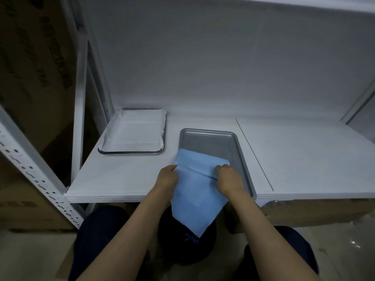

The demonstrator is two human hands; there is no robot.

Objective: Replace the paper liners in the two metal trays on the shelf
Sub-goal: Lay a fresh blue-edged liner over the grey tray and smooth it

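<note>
head view is showing us, from the left, the cardboard boxes [30, 78], then the shelf [304, 155] we are working at. on its left part the left tray [129, 153] is sitting with a white liner [134, 132] inside it, the paper edges riding up over the rim. moving right, our left hand [167, 176] is pinching the left edge of the blue liner [194, 191], fingers curled onto the sheet. the sheet is partly folded, its far edge lying over the near end of the right tray [213, 140] and its lower corner hanging off the shelf front toward our lap. our right hand [228, 177] is gripping the opposite edge, above the tray's near right part. the right tray is lying straight ahead of both hands, long axis running away from us, its far half bare metal with nothing in it. both hands are about equally near; we are judging that the next move is spreading the sheet forward along that axis.
</note>
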